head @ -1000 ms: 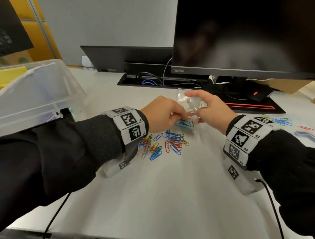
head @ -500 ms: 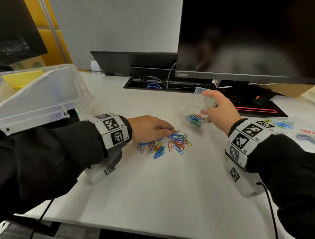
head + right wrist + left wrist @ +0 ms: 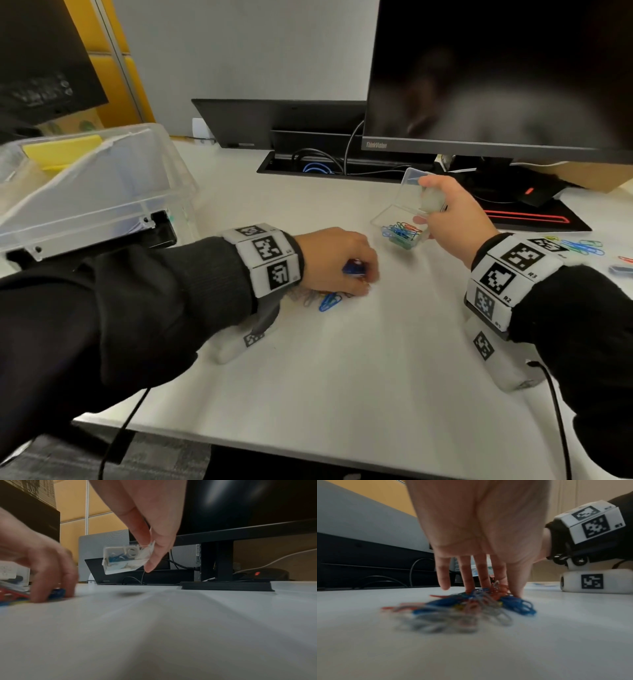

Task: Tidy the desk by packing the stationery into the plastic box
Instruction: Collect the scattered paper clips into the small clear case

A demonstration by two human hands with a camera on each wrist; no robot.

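**Paper-clip collection in progress**

Left hand [image 3: 334,262] down on desk [image 3: 342,377], fingers curled over loose paper clips [image 3: 471,605], apparently gathering a pinch; exact number held not discernible. Right hand [image 3: 448,219] raised clear of desk, thumb and fingers clamped on small clear case [image 3: 402,222], lid open, tilted toward left hand, presumably to receive next batch. Several clips already inside. More clips [image 3: 582,246] scattered at far right. Large plastic box [image 3: 85,192] at left, lid ajar, well apart from case; final packing judged outstanding.
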